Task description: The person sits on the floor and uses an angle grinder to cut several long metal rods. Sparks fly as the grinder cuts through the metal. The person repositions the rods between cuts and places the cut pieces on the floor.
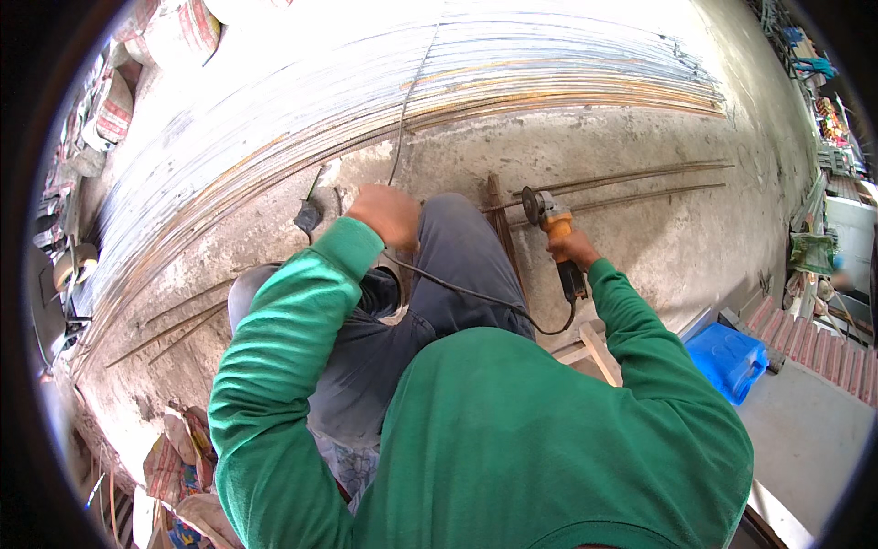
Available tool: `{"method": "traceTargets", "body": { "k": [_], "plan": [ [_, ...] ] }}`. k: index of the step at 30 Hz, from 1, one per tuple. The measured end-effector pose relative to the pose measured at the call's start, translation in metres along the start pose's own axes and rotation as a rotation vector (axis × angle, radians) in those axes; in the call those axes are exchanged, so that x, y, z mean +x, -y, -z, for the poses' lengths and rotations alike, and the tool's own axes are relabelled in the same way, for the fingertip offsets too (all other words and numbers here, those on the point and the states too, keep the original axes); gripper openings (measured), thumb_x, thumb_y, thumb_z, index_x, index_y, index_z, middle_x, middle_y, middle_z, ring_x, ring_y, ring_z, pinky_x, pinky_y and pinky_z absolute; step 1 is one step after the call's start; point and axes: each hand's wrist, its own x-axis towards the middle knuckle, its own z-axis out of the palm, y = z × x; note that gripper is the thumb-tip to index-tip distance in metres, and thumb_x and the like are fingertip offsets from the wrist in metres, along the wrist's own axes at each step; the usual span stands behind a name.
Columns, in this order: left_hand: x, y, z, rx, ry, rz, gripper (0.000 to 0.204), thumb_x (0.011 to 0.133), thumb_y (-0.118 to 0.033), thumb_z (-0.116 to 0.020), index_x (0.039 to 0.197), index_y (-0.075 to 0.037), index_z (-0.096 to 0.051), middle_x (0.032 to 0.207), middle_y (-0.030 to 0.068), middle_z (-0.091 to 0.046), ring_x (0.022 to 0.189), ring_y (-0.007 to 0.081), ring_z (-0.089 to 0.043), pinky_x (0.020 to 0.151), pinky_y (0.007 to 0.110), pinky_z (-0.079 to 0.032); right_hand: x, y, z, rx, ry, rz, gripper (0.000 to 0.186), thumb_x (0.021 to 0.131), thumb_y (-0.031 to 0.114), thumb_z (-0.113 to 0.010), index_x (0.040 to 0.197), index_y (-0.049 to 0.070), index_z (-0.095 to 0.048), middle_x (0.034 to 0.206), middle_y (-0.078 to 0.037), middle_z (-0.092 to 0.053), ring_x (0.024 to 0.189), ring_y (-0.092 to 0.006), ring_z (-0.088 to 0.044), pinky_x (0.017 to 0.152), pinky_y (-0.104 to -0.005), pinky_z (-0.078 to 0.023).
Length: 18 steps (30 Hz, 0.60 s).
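My right hand (pixel 572 249) is wrapped around the body of an orange and black angle grinder (pixel 556 226). The grinder's disc (pixel 530 206) is at the far end, beside thin steel rods (pixel 631 178) lying on the concrete. My left hand (pixel 389 216) is closed in a fist in front of my knee; what it grips, if anything, is hidden. A dark power cord (pixel 466 291) runs from the grinder's rear toward my left hand. More cord shows beyond that hand. Under the rods near the disc lies a rusty brown metal piece (pixel 498 220).
Many long steel bars (pixel 567 87) stretch across the floor ahead. A small dark object (pixel 309 216) lies left of my left hand. Wooden strips (pixel 599 352) and a blue plastic container (pixel 727 361) are at my right. Sacks (pixel 183 32) stand at the far left.
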Motion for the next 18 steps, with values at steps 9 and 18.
{"method": "traceTargets", "body": {
  "k": [9,18],
  "plan": [
    [-0.006,0.005,0.035,-0.129,0.003,0.076,0.070,0.076,-0.044,-0.069,0.135,-0.011,-0.052,0.121,0.0170,-0.062,0.115,0.0339,-0.057,0.097,0.043,-0.046,0.000,0.000,-0.003,0.039,0.003,0.002,0.034,0.062,0.015,-0.080,0.088,0.000,-0.063,0.080,-0.007,-0.063,0.067,-0.0198,-0.061,0.061,-0.0353,-0.051],
    [-0.017,0.013,0.042,-0.231,-0.059,0.078,0.070,0.074,-0.037,-0.071,0.136,-0.012,-0.051,0.126,0.0163,-0.059,0.119,0.0340,-0.054,0.099,0.044,-0.045,0.007,0.000,-0.006,0.013,0.018,0.019,0.033,0.061,0.017,-0.081,0.084,-0.001,-0.064,0.075,-0.007,-0.065,0.062,-0.0194,-0.062,0.058,-0.0343,-0.051]
  ]
}}
